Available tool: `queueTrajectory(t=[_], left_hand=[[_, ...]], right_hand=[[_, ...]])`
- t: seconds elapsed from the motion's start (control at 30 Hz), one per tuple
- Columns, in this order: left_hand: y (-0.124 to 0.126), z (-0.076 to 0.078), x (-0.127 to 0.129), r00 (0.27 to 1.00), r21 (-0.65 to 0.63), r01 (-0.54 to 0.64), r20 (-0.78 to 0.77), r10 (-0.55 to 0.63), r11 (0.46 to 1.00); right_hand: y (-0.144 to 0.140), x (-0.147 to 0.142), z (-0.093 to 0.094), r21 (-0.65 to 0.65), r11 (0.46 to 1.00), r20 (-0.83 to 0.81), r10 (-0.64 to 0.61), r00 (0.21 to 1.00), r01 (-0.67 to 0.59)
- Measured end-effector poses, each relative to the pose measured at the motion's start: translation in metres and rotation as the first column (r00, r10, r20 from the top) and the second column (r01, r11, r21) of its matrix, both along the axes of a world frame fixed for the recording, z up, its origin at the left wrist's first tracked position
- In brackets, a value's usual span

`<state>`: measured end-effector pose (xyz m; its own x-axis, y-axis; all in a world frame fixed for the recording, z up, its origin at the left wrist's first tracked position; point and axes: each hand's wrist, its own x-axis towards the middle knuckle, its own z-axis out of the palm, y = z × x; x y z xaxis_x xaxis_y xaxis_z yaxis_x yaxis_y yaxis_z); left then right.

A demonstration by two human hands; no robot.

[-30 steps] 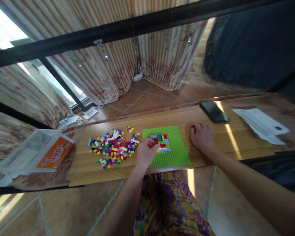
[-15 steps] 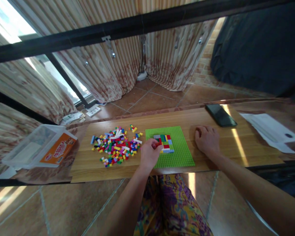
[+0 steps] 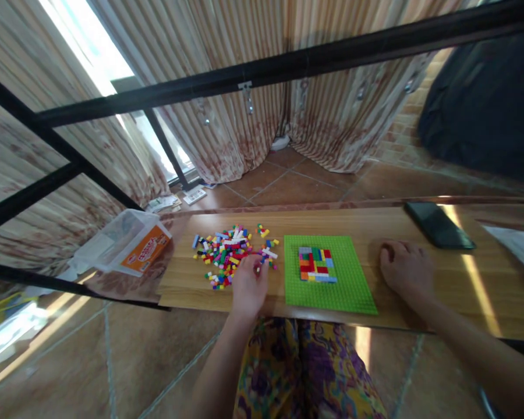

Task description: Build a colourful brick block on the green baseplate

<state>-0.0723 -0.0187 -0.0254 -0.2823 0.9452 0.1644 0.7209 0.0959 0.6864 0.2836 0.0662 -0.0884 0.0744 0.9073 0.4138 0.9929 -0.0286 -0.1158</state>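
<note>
Picking step, by the look of it. Left hand (image 3: 250, 285) over the near-right edge of the brick pile (image 3: 231, 256), fingers curled down onto the loose bricks; whether a brick is already pinched, can't tell – too small, fingertips hidden. Right hand (image 3: 407, 270) resting palm-down on the table (image 3: 187, 279) at 3 o'clock of the baseplate (image 3: 344, 291), fingers loosely curled, holding nothing.

Baseplate lying flat btwn the two hands, pile at its 9 o'clock. Small multicolour block (image 3: 316, 265) pressed on near the plate's middle, twd 12 o'clock. Phone (image 3: 439, 226) at 1 o'clock of the right hand. Plastic box (image 3: 126, 244) at 9 o'clock of the pile, off the table end.

Next move, prob.: pinch one brick clear of its neighbours, carry to 3 o'clock, line up w/ studs beside the block, press down. Right hand well placed to steady the plate.
</note>
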Motion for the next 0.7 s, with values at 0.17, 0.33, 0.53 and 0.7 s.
queueTrajectory(t=[0.17,0.33,0.53,0.7], left_hand=[[-0.007,0.004,-0.056,0.975,-0.013,-0.180,-0.137,0.177,0.984],[0.010,0.007,-0.064,0.913,-0.032,0.000,-0.409,-0.013,0.999],[0.029,0.007,-0.063,0.819,-0.136,0.119,-0.546,-0.175,0.984],[0.030,0.012,-0.064,0.835,-0.087,0.109,-0.533,-0.139,0.990]], right_hand=[[0.000,0.001,-0.002,0.012,1.000,0.011,0.002,1.000,-0.002],[0.000,0.001,-0.001,0.026,0.999,0.039,0.031,0.999,-0.032],[0.002,0.001,-0.002,0.011,1.000,0.052,-0.010,0.999,0.010],[0.001,-0.002,0.000,-0.011,0.999,0.033,-0.042,0.999,0.042]])
